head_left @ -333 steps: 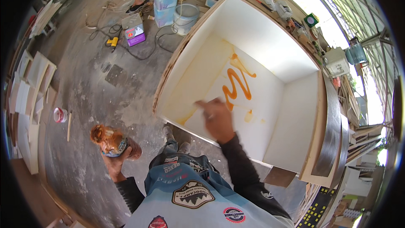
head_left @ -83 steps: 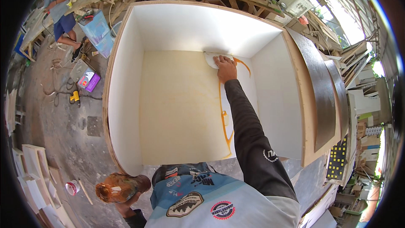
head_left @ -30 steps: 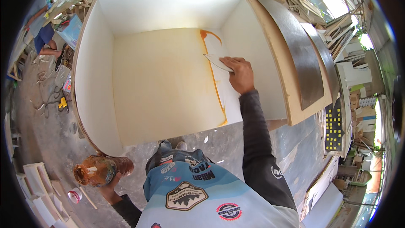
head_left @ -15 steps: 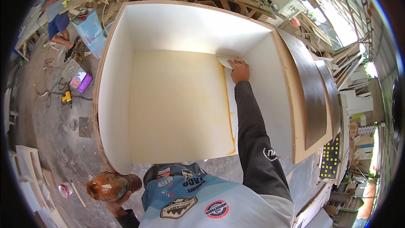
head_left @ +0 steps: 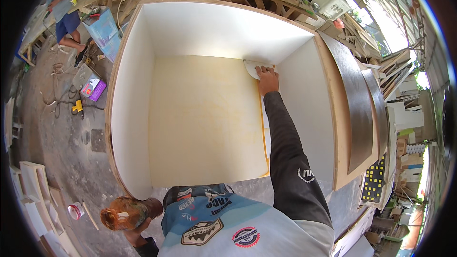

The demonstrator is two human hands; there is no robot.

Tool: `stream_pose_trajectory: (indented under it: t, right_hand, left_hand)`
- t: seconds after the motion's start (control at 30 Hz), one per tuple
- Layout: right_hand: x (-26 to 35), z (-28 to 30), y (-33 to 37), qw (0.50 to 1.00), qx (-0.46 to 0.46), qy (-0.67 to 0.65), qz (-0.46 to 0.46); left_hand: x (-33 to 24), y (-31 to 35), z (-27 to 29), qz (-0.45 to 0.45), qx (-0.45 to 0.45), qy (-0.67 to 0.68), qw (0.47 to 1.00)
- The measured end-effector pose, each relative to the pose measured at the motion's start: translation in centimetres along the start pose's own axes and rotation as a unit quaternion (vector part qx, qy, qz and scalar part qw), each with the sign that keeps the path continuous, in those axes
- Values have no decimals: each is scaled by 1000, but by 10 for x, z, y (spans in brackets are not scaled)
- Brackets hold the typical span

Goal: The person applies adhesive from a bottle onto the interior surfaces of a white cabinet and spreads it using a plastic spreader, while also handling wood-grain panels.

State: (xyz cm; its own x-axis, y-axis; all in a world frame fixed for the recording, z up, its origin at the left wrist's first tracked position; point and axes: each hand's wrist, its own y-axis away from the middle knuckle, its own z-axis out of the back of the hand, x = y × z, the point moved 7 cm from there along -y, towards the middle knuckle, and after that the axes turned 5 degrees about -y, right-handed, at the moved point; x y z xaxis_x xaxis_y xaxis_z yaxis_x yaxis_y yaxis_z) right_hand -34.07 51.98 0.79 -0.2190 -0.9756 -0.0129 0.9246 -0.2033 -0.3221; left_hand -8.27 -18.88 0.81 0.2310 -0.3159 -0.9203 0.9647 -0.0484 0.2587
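At left, the left hand [head_left: 136, 232] wraps around a stout bottle smeared with orange-brown glue [head_left: 129, 212], tilted sideways just outside the box's near left corner. The large open wooden box with white inner walls [head_left: 132, 100] fills the middle; a pale yellow film [head_left: 204, 119] coats most of its bottom panel, ending at a narrow amber line of glue [head_left: 263, 135] near the right wall. There, in the far right corner, the right hand [head_left: 268, 80] pinches a thin, flat white spreader [head_left: 252, 70] against the panel; its thumb is hard to make out.

Around, from the left: white shelf-like frames [head_left: 34, 181], a small white-and-red tub [head_left: 75, 211], a yellow power tool [head_left: 77, 106] and a purple-and-white carton [head_left: 93, 88] on the floor. The black right sleeve [head_left: 289, 138] blocks part of the bottom panel. Dark brown glossy sheets [head_left: 353, 109] lean along the box's right side.
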Motion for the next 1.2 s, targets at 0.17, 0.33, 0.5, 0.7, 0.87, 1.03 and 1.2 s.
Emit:
stream_pose_trajectory:
  t: [0.17, 0.33, 0.5, 0.7, 0.87, 1.03, 1.2]
  right_hand:
    - [-3, 20, -6, 987, 159, -6, -18]
    - [-16, 48, -7, 995, 93, -33, -17]
    - [-22, 14, -9, 1000, 9, 3, -15]
    - [-28, -5, 0, 996, 46, -47, -63]
    - [-6, 14, -14, 982, 168, -37, -78]
    - [-33, 20, -10, 995, 82, -25, -52]
    - [-29, 1, -19, 998, 69, 4, -13]
  left_hand:
    - [-18, -2, -7, -13, -11, 36, 999]
    - [-20, -4, -17, 16, -12, 94, 995]
    - [-35, -8, -16, -7, -9, 78, 997]
    - [-14, -9, -11, -57, 4, 24, 998]
    - [-21, -1, -11, -29, -21, 61, 998]
    - [-12, -11, -18, -22, 1, 62, 998]
    - [-5, -5, -14, -22, -9, 98, 995]
